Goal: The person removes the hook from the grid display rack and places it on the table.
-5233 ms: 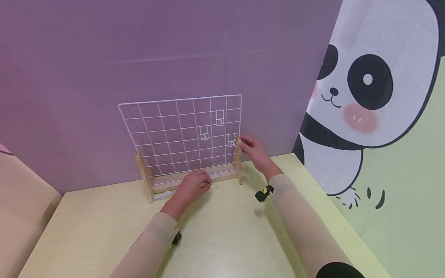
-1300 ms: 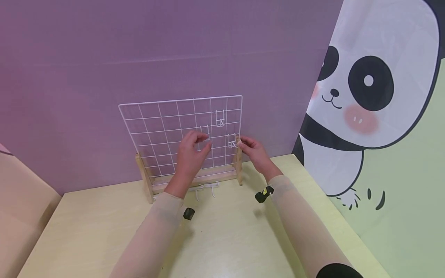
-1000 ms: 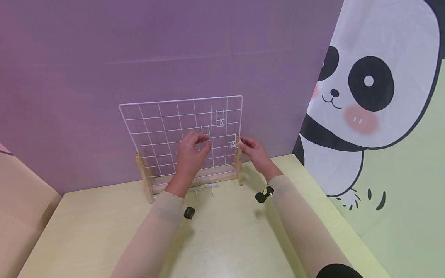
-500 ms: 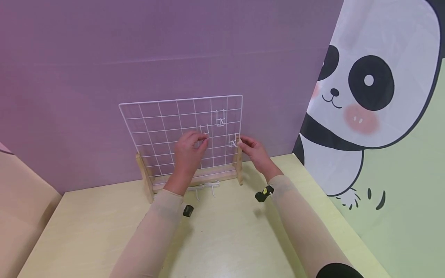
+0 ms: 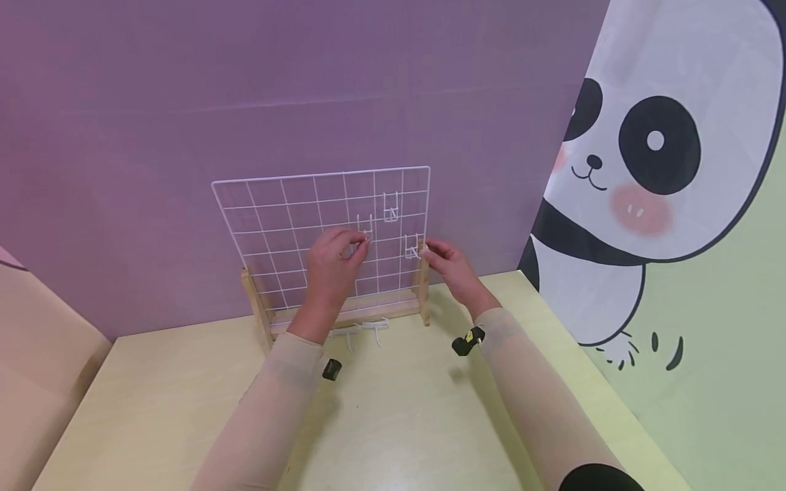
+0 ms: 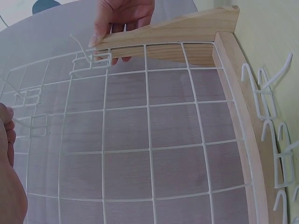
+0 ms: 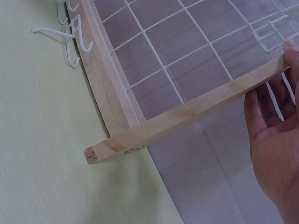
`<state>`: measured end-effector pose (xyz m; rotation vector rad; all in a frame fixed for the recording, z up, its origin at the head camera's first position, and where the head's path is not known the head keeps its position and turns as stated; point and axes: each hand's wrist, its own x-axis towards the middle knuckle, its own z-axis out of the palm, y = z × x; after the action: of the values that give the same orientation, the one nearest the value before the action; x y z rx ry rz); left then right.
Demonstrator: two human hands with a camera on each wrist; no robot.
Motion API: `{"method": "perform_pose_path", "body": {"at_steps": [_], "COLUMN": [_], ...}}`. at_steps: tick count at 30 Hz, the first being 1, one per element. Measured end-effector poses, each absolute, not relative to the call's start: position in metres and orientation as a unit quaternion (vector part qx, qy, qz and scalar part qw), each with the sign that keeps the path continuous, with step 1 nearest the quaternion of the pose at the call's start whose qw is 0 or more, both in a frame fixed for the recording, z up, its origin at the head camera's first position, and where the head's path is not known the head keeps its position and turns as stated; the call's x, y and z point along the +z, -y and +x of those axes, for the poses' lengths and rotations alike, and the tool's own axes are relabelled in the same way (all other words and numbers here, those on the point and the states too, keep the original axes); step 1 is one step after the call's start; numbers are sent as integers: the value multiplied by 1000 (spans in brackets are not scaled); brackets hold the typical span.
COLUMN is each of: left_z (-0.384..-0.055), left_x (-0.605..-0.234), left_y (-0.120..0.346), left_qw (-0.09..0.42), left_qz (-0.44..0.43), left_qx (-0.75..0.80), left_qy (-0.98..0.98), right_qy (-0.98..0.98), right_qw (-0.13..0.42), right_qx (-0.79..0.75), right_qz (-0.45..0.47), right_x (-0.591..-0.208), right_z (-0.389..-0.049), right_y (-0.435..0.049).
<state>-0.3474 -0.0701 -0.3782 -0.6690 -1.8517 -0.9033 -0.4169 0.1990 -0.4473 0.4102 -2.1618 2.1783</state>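
Note:
A white wire grid panel (image 5: 295, 232) stands upright in a wooden stand (image 5: 368, 312). Three white wire hooks hang on its right part: an upper one (image 5: 391, 213), a lower right one (image 5: 411, 251) and a middle one (image 5: 365, 224). My left hand (image 5: 331, 269) pinches the middle hook's front between thumb and forefinger; the fingers partly cover it. Only the edge of that hand (image 6: 9, 172) shows in the left wrist view. With thumb and fingers, my right hand (image 5: 453, 269) grips the top of the stand's right side post (image 7: 201, 109).
Several loose white hooks (image 6: 266, 91) lie on the table (image 5: 381, 416) along the stand's front, partly behind my left wrist. A purple wall (image 5: 307, 82) rises behind the panel. A panda picture (image 5: 657, 204) covers the wall at right.
From the loose hooks at the stand's base, my left hand has moved up to the middle hook. Its thumb and forefinger, apart about a second ago, now meet. My right hand keeps its place.

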Motion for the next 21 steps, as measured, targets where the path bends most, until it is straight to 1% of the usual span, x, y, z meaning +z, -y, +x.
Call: {"method": "perform_pose_path", "body": {"at_steps": [12, 21], "left_z": [-342, -341], "left_x": [-377, -383], "left_y": [70, 72], "left_qw": [472, 455], "left_qz": [-282, -289], "left_qx": [-368, -365], "left_qy": [750, 759], "right_qy": [692, 692], "right_qw": [27, 27], "right_qx": [708, 707], "right_qz": [139, 143], "right_x": [-449, -448], "right_z": [-419, -418], "right_y": [-199, -199]}}
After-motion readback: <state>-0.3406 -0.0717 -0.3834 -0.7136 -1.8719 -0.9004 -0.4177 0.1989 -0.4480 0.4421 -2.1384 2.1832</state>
